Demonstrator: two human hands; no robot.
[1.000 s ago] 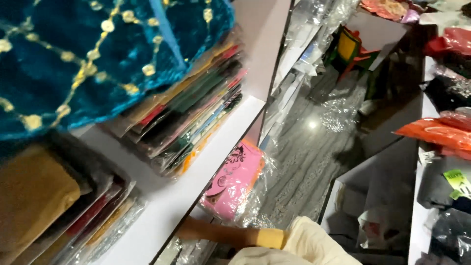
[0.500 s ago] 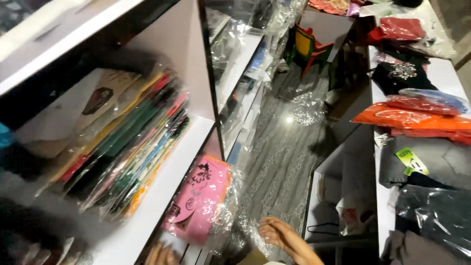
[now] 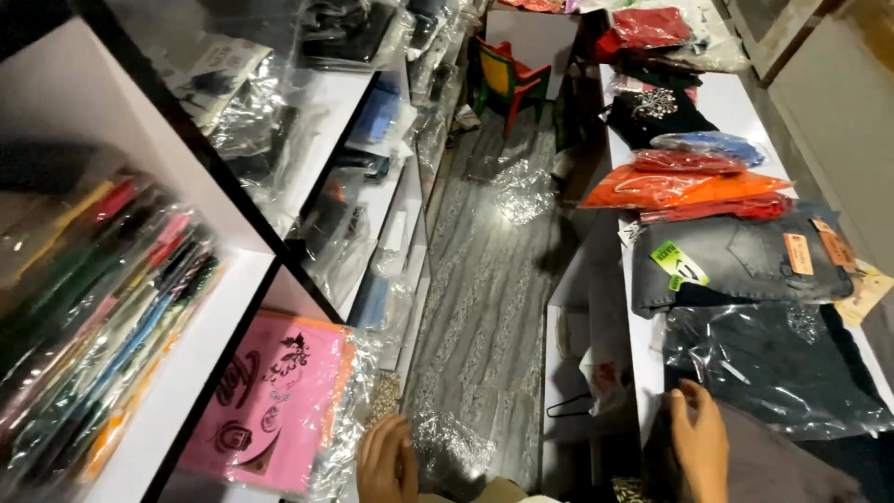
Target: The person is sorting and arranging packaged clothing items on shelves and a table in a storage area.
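Note:
My left hand (image 3: 386, 463) hangs low at the bottom of the head view, fingers loosely apart and empty, next to a pink packet (image 3: 270, 401) wrapped in clear plastic on the lowest shelf. My right hand (image 3: 698, 441) rests on the white counter's near end, fingers spread, touching a dark grey cloth (image 3: 773, 466) and close to a black garment in a clear plastic bag (image 3: 773, 363). Neither hand grips anything.
White shelving (image 3: 177, 391) on the left holds stacked plastic-wrapped garments. The counter (image 3: 736, 102) on the right carries folded grey jeans (image 3: 745, 261) and orange, red and black bagged clothes. A grey patterned floor aisle (image 3: 484, 279) runs between, with loose plastic wrap and a small chair (image 3: 507, 79) at its far end.
The view has swung right and down, from the shelf and blue embroidered cloth to the aisle and counter. My right hand has come to rest on the counter, and my left hand shows below.

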